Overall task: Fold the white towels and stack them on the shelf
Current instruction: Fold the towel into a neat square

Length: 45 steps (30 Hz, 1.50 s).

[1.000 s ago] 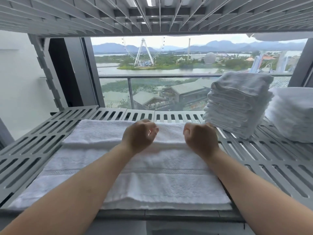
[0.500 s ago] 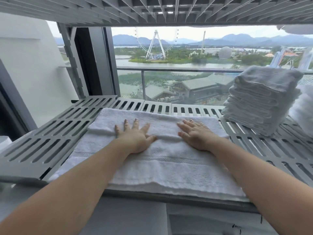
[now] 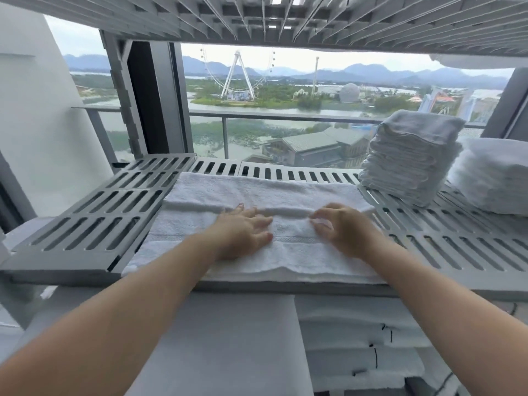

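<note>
I am pressing the left hand (image 3: 243,234), fingers released and flat, on the folded towel (image 3: 257,187) lying on the shelf (image 3: 65,262), flattening it for stacking. The right hand (image 3: 345,230), fingers loose, grasping nothing, is pressing alongside, near the stack (image 3: 408,158).

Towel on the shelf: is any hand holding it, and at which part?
Nothing is held. The left hand and right hand only rest on the towel, near its middle, fingers not curled round it.
</note>
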Available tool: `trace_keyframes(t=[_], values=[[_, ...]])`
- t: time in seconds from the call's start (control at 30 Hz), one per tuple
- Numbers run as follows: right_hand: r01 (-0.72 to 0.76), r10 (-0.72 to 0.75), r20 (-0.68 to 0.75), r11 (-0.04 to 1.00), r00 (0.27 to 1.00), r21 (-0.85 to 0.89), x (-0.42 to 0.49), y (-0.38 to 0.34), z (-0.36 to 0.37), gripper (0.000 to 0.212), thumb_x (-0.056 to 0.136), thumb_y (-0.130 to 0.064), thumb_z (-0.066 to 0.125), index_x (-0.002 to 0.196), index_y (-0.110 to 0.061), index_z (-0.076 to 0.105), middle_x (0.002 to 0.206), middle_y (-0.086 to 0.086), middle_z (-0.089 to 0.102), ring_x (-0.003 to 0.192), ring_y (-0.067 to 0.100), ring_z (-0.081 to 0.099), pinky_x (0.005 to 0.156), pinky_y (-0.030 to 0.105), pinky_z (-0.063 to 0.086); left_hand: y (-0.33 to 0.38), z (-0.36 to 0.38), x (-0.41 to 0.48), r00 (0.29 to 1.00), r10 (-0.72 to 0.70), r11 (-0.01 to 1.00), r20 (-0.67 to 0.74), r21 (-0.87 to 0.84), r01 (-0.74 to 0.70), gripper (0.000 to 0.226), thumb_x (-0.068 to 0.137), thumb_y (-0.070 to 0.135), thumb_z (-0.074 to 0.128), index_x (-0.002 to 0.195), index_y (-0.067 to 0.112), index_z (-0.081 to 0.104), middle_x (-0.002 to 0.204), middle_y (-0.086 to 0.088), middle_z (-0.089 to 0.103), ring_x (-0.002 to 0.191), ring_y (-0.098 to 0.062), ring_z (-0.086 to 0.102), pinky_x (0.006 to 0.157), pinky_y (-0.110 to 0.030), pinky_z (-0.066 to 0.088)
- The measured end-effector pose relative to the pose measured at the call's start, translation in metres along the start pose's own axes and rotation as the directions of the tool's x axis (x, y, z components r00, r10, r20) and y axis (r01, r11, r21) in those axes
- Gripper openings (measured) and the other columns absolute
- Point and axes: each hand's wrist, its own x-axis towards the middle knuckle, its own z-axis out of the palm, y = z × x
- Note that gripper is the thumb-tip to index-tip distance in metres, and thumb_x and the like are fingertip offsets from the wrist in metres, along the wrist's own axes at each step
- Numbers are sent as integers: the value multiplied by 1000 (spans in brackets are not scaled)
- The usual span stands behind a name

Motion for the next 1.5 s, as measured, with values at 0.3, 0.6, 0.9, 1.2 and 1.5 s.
trace_keyframes(t=[0.3, 0.6, 0.9, 1.2, 1.5], values=[[215, -230, -101, 967, 968, -137, -103, -20, -2, 46, 87, -60, 61, 114, -24, 69, 107, -5, 64, 104, 16, 57, 84, 35, 52, 13, 10, -102, 971, 141, 989, -195, 79, -128, 60, 89, 40, 69, 147, 38, 51, 156, 9, 47, 142, -15, 46, 113, -40, 43], [-28, 22, -416, 1000, 909, -7, -136, -33, 12, 16, 91, -4, 62, 102, -9, 73, 96, 6, 72, 94, 29, 65, 82, 41, 54, 26, -1, -138, 918, -142, 926, -370, 278, 255, 23, 100, 15, 50, 94, 21, 71, 99, 1, 72, 92, -27, 69, 70, -33, 53], [-277, 250, -491, 961, 834, 19, -93, -32, 5, 26, 92, -2, 50, 109, -13, 67, 101, 12, 66, 97, 35, 59, 84, 46, 49, 29, -23, -116, 834, -274, 919, -478, 127, 374, 26, 88, -11, 44, 84, 10, 58, 86, -11, 62, 72, -27, 57, 62, -37, 51], [-243, 64, -569, 939, 820, -244, 32, 19, -14, 25, 86, -16, 45, 101, -19, 64, 97, 6, 67, 94, 31, 57, 87, 43, 46, -35, -57, -4, 698, -66, 982, -713, 79, 173, 35, 90, -13, 42, 104, 3, 70, 93, -14, 63, 85, -32, 62, 75, -40, 54], [-130, -46, -458, 929, 888, -347, 137, 70, 2, 32, 85, -27, 38, 84, -17, 68, 84, 5, 71, 86, 30, 63, 85, 39, 41, -93, -64, 109, 848, -84, 953, -524, 206, 222, 39, 88, -2, 44, 99, 21, 74, 96, -1, 68, 90, -28, 59, 98, -44, 43]])
